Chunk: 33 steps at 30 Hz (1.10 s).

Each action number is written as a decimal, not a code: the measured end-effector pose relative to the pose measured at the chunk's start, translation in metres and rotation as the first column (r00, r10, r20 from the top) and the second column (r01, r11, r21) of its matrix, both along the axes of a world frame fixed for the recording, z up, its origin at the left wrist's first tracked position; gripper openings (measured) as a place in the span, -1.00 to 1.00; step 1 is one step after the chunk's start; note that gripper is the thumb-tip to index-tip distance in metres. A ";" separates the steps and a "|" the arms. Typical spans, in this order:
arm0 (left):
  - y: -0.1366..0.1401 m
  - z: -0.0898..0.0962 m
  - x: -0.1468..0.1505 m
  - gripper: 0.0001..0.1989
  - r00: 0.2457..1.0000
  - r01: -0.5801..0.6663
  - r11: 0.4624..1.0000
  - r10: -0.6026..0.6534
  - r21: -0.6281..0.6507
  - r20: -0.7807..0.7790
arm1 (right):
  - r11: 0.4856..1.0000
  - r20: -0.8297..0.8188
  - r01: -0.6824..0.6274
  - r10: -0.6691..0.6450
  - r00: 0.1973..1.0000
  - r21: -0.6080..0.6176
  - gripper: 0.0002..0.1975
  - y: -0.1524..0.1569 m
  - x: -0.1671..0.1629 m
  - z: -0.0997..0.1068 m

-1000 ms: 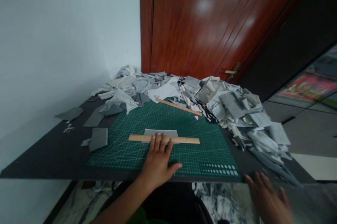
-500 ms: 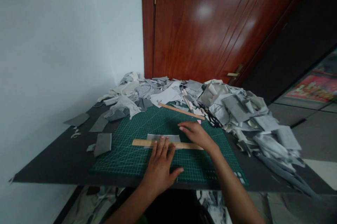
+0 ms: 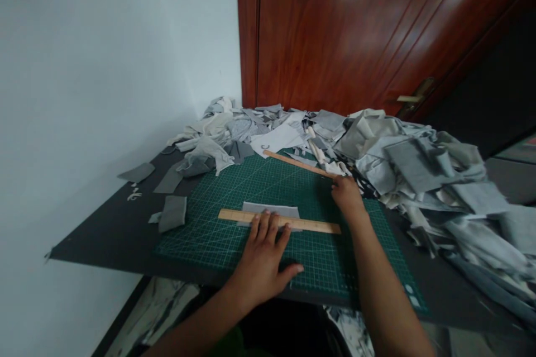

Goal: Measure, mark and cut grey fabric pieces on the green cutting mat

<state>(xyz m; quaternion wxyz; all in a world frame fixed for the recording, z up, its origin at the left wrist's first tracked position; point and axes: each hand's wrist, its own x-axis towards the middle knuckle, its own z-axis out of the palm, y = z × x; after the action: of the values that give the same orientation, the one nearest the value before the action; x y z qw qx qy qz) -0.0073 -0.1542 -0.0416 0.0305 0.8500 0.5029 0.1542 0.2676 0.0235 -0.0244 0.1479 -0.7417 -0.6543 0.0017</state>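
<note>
My left hand (image 3: 263, 259) lies palm down with its fingers stretched out, the fingertips pressing on a wooden ruler (image 3: 314, 225). Beneath that ruler is a small grey fabric piece (image 3: 272, 208), which shows above and below it on the green cutting mat (image 3: 226, 239). My right hand (image 3: 348, 198) is at the mat's far right, by the near end of a second wooden ruler (image 3: 293, 161). Its fingers are curled together, and whatever they pinch is hidden.
A heap of grey and white fabric scraps (image 3: 402, 161) covers the table's right and back. More cloth (image 3: 205, 156) lies at the left back, with loose grey pieces (image 3: 173, 213) beside the mat. A wooden door (image 3: 326, 33) and white wall (image 3: 117, 38) stand behind.
My right hand has reached forward and right, from above the near ruler to the far ruler's end, and its fingers have closed. A small pink piece there is now hidden. My left hand stays on the ruler.
</note>
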 end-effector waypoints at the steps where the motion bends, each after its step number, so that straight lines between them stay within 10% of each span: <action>1: 0.000 0.001 0.000 -0.14 1.000 0.003 1.000 -0.003 0.003 -0.005 | 1.000 -0.008 0.015 -0.015 1.000 -0.005 -0.64 0.001 0.004 0.000; 8: 0.015 0.006 -0.013 -0.33 1.000 -0.006 0.988 0.004 0.156 0.013 | 0.997 -0.162 0.066 -0.071 0.984 -0.038 -0.80 0.002 0.032 -0.002; 15: 0.037 0.008 -0.034 -0.42 0.999 0.042 0.999 -0.042 0.019 0.011 | 0.988 -0.496 -0.151 0.150 0.855 0.038 -0.83 0.005 0.007 0.016; 21: 0.031 0.009 -0.031 -0.50 0.998 0.059 0.998 -0.059 -0.010 0.020 | 0.899 -0.786 -0.397 0.379 0.489 0.186 -0.68 -0.012 -0.070 0.010; 26: 0.030 0.007 -0.033 -0.50 0.998 0.054 0.998 -0.054 -0.008 0.040 | 0.801 -1.000 -0.599 0.011 -0.020 0.020 -0.59 -0.036 -0.092 0.010; 30: 0.031 0.006 -0.033 -0.51 0.996 0.058 0.998 -0.057 -0.002 0.071 | 0.640 -0.993 -0.759 -0.073 0.096 -0.121 -0.63 -0.044 -0.090 0.009; 33: 0.033 0.007 -0.033 -0.56 0.994 0.046 0.999 -0.045 -0.003 0.100 | 0.685 -0.980 -0.714 0.001 0.197 -0.143 -0.66 -0.038 -0.084 0.006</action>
<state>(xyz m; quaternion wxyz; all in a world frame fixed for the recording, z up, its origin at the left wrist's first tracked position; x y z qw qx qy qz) -0.0400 -0.1211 -0.0350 0.0613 0.8523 0.4816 0.1947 0.1839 -0.0149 -0.0187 0.2576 -0.4063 -0.5649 0.6705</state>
